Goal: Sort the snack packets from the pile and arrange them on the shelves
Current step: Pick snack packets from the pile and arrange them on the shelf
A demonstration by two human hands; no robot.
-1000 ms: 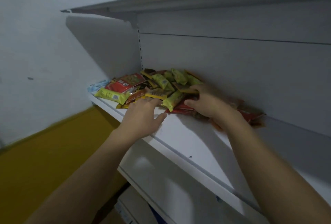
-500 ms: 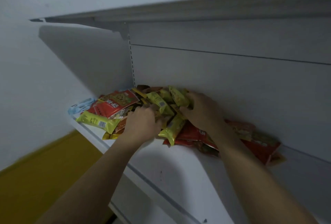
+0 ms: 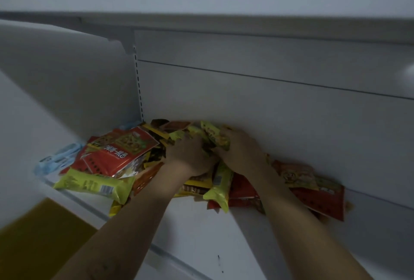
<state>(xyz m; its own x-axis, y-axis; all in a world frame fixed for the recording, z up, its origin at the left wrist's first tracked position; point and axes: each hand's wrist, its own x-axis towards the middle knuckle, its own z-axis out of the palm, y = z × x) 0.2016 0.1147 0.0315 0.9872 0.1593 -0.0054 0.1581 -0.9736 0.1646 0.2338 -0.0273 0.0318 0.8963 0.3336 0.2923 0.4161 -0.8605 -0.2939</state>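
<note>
Pile of snack packets sits on the white shelf, pushed up against the back panel and spread left to right along it. A large red packet lies flat on top at the left, long axis running from near-left to far-right, printed face up with yellow characters across a red band. In front of it is a long yellow-green packet with its long axis roughly along the shelf's front edge, barcode end to the right and crimped ends visible. A second yellow-green packet points the other way, long axis running from the front edge back toward the panel, near end fanned out and slightly raised. Flat red packets trail off to the right against the panel. A pale blue packet lies at the far left edge (print too blurred to read). Both forearms reach up and forward, wrists close together at the middle of the pile. Left grip is knuckles up, fingers bent down into the packets; what they close on is hidden, so I cannot tell whether it is grasping anything. Right grip is back of the hand up, fingers curled round a top yellow-green packet, which tilts up out of the pile, long axis pointing toward the panel. An upper shelf overhangs. A yellow floor patch shows at lower left.
</note>
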